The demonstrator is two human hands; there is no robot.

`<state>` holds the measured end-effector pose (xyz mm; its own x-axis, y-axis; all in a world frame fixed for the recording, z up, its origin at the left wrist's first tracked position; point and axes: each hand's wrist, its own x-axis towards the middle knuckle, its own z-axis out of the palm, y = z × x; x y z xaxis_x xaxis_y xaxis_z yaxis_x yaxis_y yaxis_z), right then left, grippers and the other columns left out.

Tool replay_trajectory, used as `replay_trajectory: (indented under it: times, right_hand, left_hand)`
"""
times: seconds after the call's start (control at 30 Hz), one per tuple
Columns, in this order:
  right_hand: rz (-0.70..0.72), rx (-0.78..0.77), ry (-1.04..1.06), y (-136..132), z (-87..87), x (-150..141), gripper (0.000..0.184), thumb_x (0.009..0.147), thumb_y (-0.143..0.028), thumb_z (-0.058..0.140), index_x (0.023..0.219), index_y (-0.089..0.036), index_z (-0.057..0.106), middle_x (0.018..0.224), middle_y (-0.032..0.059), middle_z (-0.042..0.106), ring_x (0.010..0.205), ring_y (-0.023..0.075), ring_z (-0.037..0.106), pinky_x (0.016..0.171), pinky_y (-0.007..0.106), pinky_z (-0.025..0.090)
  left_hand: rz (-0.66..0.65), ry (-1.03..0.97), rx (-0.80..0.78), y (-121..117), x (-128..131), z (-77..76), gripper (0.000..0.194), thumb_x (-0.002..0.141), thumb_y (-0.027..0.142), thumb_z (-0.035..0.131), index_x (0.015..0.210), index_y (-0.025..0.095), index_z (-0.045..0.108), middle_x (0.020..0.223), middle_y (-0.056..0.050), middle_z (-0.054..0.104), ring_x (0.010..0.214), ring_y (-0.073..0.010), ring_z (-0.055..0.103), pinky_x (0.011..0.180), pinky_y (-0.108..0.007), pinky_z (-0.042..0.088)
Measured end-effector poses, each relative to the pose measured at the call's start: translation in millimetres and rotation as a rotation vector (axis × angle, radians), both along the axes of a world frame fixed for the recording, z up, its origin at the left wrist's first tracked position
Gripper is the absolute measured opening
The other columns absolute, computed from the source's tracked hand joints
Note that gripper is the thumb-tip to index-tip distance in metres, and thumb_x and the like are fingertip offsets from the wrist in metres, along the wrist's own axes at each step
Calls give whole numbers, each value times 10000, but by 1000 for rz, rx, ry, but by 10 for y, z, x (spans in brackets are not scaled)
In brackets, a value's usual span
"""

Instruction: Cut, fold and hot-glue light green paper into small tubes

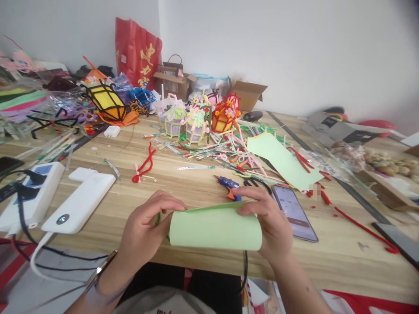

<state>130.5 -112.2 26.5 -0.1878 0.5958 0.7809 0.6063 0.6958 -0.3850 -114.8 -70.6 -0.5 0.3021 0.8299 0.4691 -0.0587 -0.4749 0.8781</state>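
Note:
A sheet of light green paper [214,229], curled into a loose roll, is held up between my hands over the near edge of the table. My left hand [147,226] pinches its left end, thumb and fingers closed on the rim. At the right end, my right hand [270,222] grips the roll, with fingers on the top edge and the palm around the end. A bit of green shows beside my left thumb; I cannot make out what it is. Just beyond the roll lies a blue glue gun [227,182] with an orange trigger.
A phone [294,213] lies right of my right hand, near more green paper sheets [283,159]. Small pipe-cleaner lanterns [196,126] stand behind scattered stems. A power bank [78,203] and a power strip [32,196] with cables lie left. A red bag [137,54] stands behind.

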Motion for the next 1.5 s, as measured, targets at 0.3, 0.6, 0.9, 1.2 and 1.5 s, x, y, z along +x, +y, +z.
replay_trajectory:
  times: [0.3, 0.6, 0.9, 1.2, 1.5]
  right_hand:
    - [92, -19, 92, -15, 6, -32, 91, 953, -215, 503, 958, -248, 588, 897, 69, 718, 823, 218, 673, 708, 391, 526]
    - [197, -5, 144, -104, -14, -103, 136, 960, -190, 498, 1054, -219, 592, 897, 91, 692, 807, 208, 662, 701, 383, 528]
    - [220, -10, 159, -137, 39, -147, 152, 964, -216, 498, 1072, -231, 605, 914, 97, 714, 817, 219, 668, 692, 393, 536]
    - [150, -157, 86, -109, 116, -165, 122, 916, -205, 567, 1010, -233, 639, 847, 71, 702, 784, 218, 661, 684, 374, 518]
    - [32, -71, 77, 239, 73, -108, 199, 930, -205, 550, 989, -264, 730, 957, 69, 740, 891, 228, 681, 783, 399, 528]
  left_hand:
    - [-67, -21, -12, -40, -7, -4, 127, 876, 164, 619, 928, 259, 684, 913, -29, 696, 876, -172, 610, 752, -289, 452]
    - [-71, 18, -24, -43, 77, 116, 41, 805, 182, 701, 826, 213, 683, 762, -13, 644, 713, -158, 600, 627, -265, 444]
    - [-97, -8, 117, -14, 147, 300, 169, 868, 305, 647, 769, 195, 730, 697, -45, 671, 685, -172, 593, 627, -300, 449]
    - [-19, 67, 149, -25, 146, 320, 211, 844, 379, 659, 725, 225, 740, 681, -61, 703, 712, -206, 596, 685, -346, 458]
    - [-20, 83, -364, 288, 235, 296, 172, 663, 298, 736, 797, 191, 747, 745, -35, 734, 724, -222, 663, 613, -291, 487]
